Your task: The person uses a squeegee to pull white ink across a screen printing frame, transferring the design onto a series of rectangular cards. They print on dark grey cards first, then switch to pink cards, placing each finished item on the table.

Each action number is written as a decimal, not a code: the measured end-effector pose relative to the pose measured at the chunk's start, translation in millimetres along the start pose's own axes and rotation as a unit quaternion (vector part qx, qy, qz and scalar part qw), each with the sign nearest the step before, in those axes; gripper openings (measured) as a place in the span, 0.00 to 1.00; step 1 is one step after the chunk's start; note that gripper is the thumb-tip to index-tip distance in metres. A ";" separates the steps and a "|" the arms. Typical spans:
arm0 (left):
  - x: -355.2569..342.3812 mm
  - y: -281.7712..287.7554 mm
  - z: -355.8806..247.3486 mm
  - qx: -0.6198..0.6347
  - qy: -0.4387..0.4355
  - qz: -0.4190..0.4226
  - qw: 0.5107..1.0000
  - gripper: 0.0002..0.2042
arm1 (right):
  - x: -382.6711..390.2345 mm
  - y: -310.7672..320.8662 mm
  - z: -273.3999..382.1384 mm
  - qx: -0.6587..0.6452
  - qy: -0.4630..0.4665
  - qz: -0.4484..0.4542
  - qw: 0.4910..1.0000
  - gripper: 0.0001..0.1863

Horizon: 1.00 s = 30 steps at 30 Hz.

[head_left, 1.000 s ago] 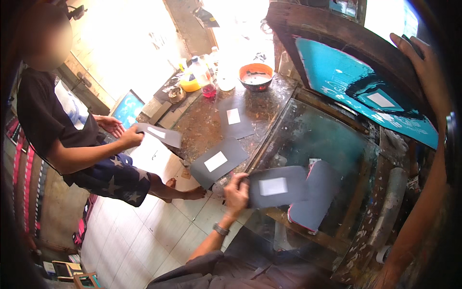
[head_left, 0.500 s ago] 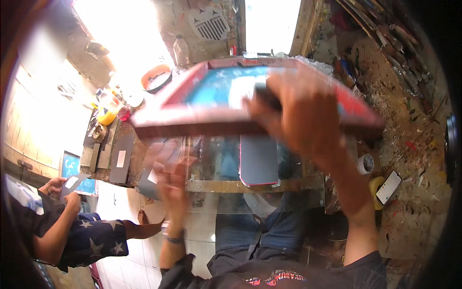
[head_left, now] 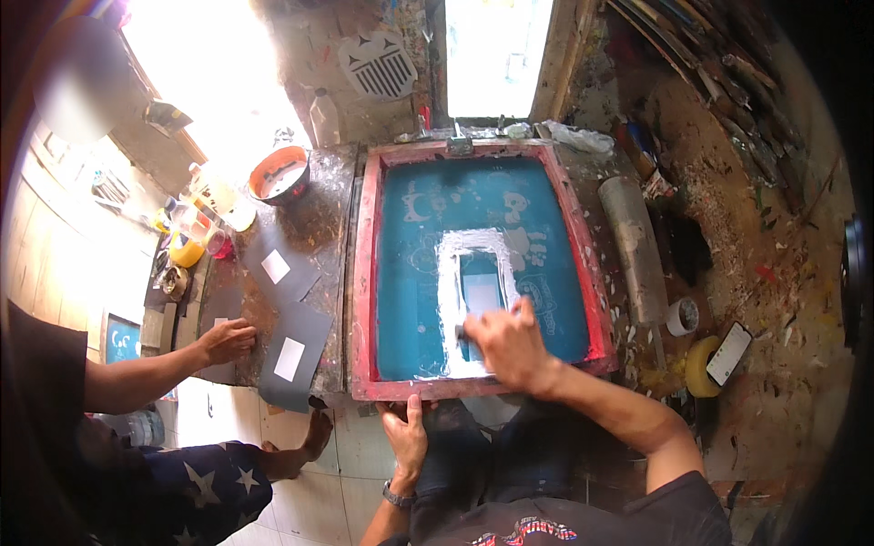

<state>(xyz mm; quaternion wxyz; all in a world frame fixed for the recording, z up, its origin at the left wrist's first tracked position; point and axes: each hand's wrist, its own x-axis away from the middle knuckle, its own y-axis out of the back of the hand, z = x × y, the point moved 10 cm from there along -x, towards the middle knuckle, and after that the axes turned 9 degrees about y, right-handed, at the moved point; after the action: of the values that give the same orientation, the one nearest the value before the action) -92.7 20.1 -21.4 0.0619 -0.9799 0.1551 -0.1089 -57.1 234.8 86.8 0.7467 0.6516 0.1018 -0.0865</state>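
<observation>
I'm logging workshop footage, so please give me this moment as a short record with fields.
Frame: red-edged, blue mesh inside, over the bench
White smear: on the mesh, around a paler rectangle, partly covered by the right hand
Right hand: gripping a mostly hidden dark tool
Left hand: at the frame's near edge, thumb up
Grey sheets: white rectangles on them, left of the frame
Co-worker's hand: over the bench, farther left
Nearby: orange bowl; phone at right
</observation>
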 end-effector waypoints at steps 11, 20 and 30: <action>-2.8 15.2 33.3 -0.011 0.148 0.028 0.988 0.23 | -56.8 -7.0 -68.7 -0.060 0.026 0.020 0.998 0.06; -3.4 7.5 31.1 0.003 0.174 0.042 0.984 0.23 | -69.4 12.3 -88.0 -0.069 0.010 0.036 0.997 0.10; -0.3 18.6 34.7 -0.025 0.161 0.011 0.987 0.21 | 17.2 -7.9 -7.0 -0.062 -0.001 0.159 0.985 0.11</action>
<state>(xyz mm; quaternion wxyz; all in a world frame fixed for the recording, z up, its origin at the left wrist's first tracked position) -90.3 5.7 -58.0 0.0126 -0.9490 0.1766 -0.2610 -42.9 240.7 73.8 0.7900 0.6118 0.0015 0.0393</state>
